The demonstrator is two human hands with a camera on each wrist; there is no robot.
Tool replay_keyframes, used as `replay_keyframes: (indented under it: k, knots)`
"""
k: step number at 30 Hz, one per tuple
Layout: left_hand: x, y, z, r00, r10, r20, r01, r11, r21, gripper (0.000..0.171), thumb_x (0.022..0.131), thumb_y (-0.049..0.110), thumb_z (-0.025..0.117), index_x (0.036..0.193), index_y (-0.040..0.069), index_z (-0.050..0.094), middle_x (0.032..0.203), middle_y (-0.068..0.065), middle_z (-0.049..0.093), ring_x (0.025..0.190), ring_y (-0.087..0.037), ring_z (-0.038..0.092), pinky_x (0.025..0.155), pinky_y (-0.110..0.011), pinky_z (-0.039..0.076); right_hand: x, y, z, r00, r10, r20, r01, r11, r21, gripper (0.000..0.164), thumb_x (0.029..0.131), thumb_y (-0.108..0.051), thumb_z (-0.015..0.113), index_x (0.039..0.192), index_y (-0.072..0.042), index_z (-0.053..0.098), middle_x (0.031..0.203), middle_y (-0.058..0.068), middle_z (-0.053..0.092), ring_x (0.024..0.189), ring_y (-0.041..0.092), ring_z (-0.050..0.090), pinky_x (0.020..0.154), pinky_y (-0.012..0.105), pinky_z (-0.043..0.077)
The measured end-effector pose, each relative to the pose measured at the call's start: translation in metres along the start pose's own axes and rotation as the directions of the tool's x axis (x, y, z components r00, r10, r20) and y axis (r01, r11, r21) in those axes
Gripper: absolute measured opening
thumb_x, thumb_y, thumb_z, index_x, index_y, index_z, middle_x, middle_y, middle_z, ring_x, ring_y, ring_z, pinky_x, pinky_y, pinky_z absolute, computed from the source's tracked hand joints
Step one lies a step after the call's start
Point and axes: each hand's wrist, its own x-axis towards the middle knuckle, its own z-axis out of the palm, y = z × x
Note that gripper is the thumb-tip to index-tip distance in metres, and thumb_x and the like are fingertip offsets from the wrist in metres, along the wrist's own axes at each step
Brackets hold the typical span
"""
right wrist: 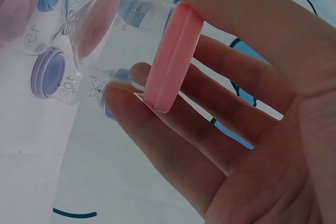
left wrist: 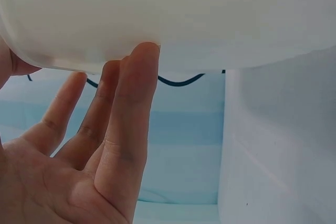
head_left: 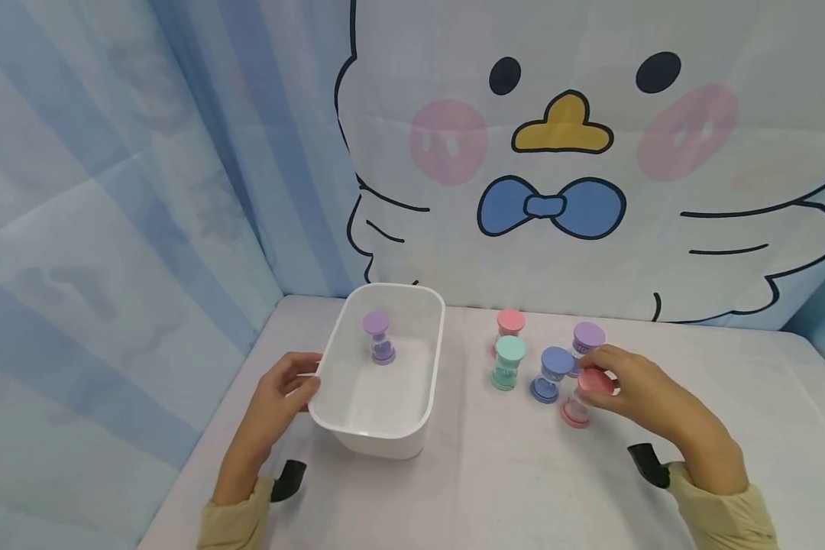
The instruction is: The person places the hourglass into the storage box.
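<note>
My right hand holds a pink-capped sand timer by its top cap, thumb on one side and fingers on the other. Its pink base stands upright on the table or just above it; I cannot tell which. Close by stand a purple sand timer, a blue one, a teal one and another pink one. On the left, my left hand grips the side of a white plastic tub at its rim. Inside the tub, a purple sand timer stands upright.
A pale cloth covers the table. Behind it hangs a curtain with a cartoon bird print, and a blue striped curtain runs along the left side. Several sand timers crowd together right of the tub.
</note>
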Motion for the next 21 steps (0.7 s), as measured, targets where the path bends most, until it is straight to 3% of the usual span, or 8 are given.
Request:
replay_keyframes:
  k: [21]
  knots:
    - [0.0007, -0.0008, 0.0002, 1.0, 0.001, 0.005, -0.001, 1.0, 0.018, 0.035, 0.09, 0.026, 0.06, 0.122, 0.014, 0.051, 0.12, -0.009, 0.055, 0.102, -0.025, 0.057, 0.07, -0.033, 0.053, -0.0006, 0.0001, -0.0041, 1.0, -0.001, 0.001, 0.001, 0.999, -0.033, 0.045, 0.072, -0.022, 0.078, 0.111, -0.006, 0.064, 0.106, 0.007, 0.063, 0.089, 0.021, 0.056, 0.076, 0.043, 0.052]
